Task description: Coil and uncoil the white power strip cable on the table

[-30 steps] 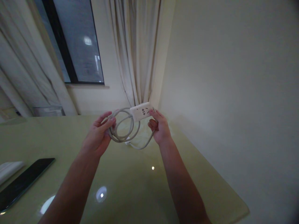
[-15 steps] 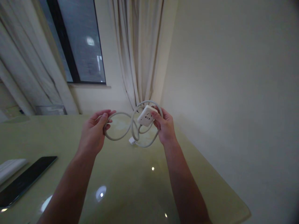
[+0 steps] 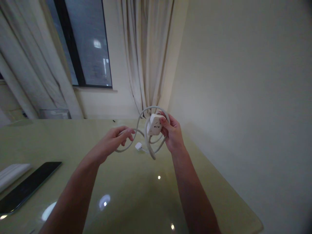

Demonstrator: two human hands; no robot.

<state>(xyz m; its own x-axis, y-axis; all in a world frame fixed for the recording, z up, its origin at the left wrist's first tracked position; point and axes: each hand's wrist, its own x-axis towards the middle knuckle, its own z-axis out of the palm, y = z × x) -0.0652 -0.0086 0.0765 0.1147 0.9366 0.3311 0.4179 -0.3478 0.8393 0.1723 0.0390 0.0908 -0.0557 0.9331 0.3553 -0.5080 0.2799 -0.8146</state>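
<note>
The right hand [image 3: 172,131] held a white socket block [image 3: 154,125], thumb on its slotted face and fingers behind, above the far part of the glossy tabletop [image 3: 136,182]. Loops of pale cord [image 3: 151,152] surrounded the block and met the same hand. The left hand [image 3: 114,139] was at the outer loop, thumb and fingers drawn fairly close together with cord at their tips; whether that loop was pinched firmly or merely rested there could not be determined. The principal hazard, in this inspector's judgement, was loss of the outer loop: a light or partial left-hand hold would let springy cord slide off the fingertips and open out. A second was tangling, since the loops were uneven and crossed near the block, so a pull on one could draw another tight. The white plug [image 3: 138,146] showed below the loops, touched by neither hand; whether it hung or rested on the tabletop was unclear. Left loose, it could swing, knock the surface or catch in a loop. The block itself, gripped near one end, could twist if the cord were tugged. A black slab [image 3: 31,185] lay well apart, at less apparent risk.
</note>
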